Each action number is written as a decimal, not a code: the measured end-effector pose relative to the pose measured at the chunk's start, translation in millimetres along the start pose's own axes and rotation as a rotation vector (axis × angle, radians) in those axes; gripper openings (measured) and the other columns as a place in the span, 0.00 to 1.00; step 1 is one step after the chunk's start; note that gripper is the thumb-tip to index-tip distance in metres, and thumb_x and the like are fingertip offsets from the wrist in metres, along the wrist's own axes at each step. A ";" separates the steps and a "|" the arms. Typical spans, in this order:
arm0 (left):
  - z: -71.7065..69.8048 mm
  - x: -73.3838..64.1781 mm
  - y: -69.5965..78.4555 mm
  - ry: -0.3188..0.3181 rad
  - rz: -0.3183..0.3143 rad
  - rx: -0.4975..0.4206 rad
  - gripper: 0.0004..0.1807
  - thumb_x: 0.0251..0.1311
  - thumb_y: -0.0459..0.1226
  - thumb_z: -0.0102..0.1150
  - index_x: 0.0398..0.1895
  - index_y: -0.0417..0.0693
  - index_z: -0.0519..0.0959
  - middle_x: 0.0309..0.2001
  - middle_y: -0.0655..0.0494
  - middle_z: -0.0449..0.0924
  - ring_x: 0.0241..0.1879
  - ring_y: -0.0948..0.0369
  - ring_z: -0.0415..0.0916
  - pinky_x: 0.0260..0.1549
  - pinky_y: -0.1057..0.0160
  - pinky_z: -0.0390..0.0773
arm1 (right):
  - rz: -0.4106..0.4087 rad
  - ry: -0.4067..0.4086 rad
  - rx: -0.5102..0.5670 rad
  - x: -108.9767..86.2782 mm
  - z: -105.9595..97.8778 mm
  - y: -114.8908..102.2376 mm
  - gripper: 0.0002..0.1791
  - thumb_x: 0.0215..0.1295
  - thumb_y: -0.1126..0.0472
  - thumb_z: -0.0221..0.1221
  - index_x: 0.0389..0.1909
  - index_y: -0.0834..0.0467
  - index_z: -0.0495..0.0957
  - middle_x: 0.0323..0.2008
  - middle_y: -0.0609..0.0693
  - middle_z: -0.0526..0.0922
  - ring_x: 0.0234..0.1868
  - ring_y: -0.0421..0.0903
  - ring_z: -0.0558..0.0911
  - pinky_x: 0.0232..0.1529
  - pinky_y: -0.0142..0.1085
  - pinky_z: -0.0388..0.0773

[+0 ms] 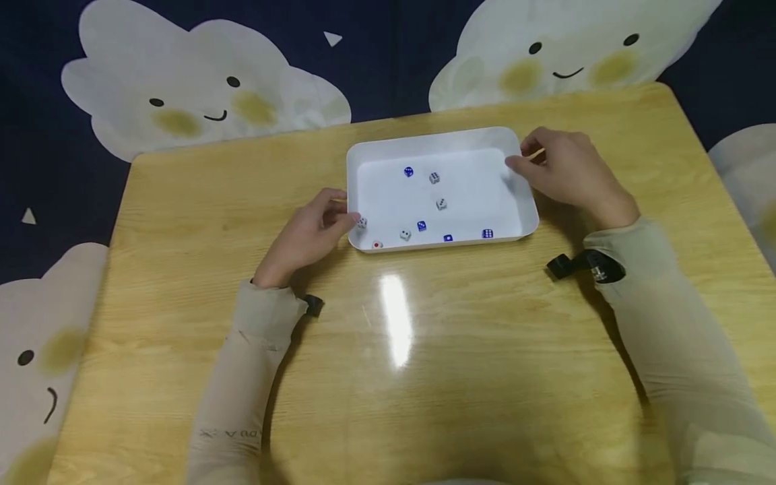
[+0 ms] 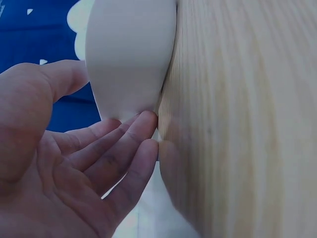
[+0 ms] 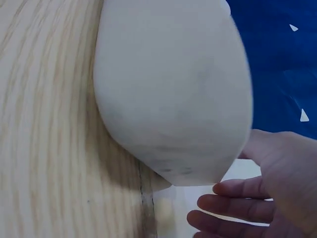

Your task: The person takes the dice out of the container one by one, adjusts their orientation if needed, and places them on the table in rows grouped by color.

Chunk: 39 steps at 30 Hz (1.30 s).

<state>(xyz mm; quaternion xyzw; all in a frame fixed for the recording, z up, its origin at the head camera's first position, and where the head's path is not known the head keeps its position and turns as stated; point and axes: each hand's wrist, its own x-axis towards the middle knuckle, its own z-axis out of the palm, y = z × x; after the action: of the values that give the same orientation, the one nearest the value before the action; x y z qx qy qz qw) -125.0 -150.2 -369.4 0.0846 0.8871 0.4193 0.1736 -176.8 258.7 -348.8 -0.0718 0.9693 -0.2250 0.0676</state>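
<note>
A white rectangular tray [image 1: 442, 246] holds several blue and white dice, among them a blue die [image 1: 409, 172] and a white die [image 1: 441, 203] near the middle. One white die [image 1: 377, 244] by the near wall shows a red pip. My left hand [image 1: 315, 232] holds the tray's left end, thumb at the rim; in the left wrist view its fingers [image 2: 143, 126] touch the end wall low down. At the right end my right hand [image 1: 570, 165] grips the rim, its thumb over the edge. In the right wrist view its fingers [image 3: 237, 208] are at the tray's outer wall [image 3: 173, 89].
The tray is on a light wooden table [image 1: 473, 370], towards its far edge. Behind the table hangs a dark blue cloth [image 1: 388, 67] printed with smiling clouds. A black strap device [image 1: 591, 266] sits on the right wrist.
</note>
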 end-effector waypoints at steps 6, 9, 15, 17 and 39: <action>-3.6 0.2 2.6 0.016 0.008 0.012 0.28 0.74 0.48 0.57 0.70 0.44 0.68 0.65 0.43 0.80 0.62 0.49 0.82 0.64 0.48 0.80 | -0.044 0.022 0.045 1.6 -0.7 1.2 0.32 0.76 0.41 0.53 0.63 0.65 0.75 0.58 0.68 0.82 0.55 0.65 0.84 0.56 0.59 0.80; -3.0 0.4 1.9 0.012 0.000 0.014 0.28 0.74 0.49 0.57 0.70 0.45 0.68 0.65 0.43 0.79 0.63 0.49 0.81 0.65 0.48 0.79 | -0.056 0.004 0.071 2.1 2.0 4.7 0.34 0.76 0.41 0.54 0.66 0.66 0.73 0.60 0.69 0.81 0.57 0.66 0.83 0.58 0.60 0.80; -0.7 -0.3 -0.8 -0.004 -0.001 0.005 0.29 0.75 0.50 0.56 0.70 0.44 0.68 0.66 0.42 0.79 0.65 0.49 0.80 0.67 0.48 0.78 | -0.059 -0.027 0.092 2.2 9.3 12.2 0.38 0.73 0.40 0.57 0.70 0.66 0.70 0.61 0.70 0.80 0.57 0.67 0.82 0.59 0.62 0.80; -0.2 -0.8 -1.3 -0.005 -0.001 0.006 0.29 0.75 0.50 0.56 0.70 0.44 0.67 0.66 0.42 0.79 0.65 0.49 0.80 0.67 0.48 0.78 | -0.066 -0.035 0.081 2.2 10.7 13.2 0.38 0.73 0.39 0.58 0.70 0.65 0.71 0.60 0.69 0.80 0.56 0.66 0.82 0.58 0.61 0.80; 0.0 -2.4 2.0 -0.002 0.015 0.024 0.29 0.75 0.49 0.56 0.70 0.44 0.67 0.65 0.42 0.79 0.64 0.49 0.80 0.67 0.48 0.78 | -0.164 -0.036 -0.080 -2.6 15.2 21.0 0.26 0.72 0.48 0.58 0.57 0.67 0.76 0.45 0.63 0.79 0.44 0.57 0.75 0.43 0.49 0.70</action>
<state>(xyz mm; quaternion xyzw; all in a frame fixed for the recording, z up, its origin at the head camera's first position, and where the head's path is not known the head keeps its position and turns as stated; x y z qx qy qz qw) -122.7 -149.6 -367.3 0.0937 0.8912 0.4099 0.1701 -174.0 271.4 -371.5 -0.1576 0.9670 -0.1897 0.0637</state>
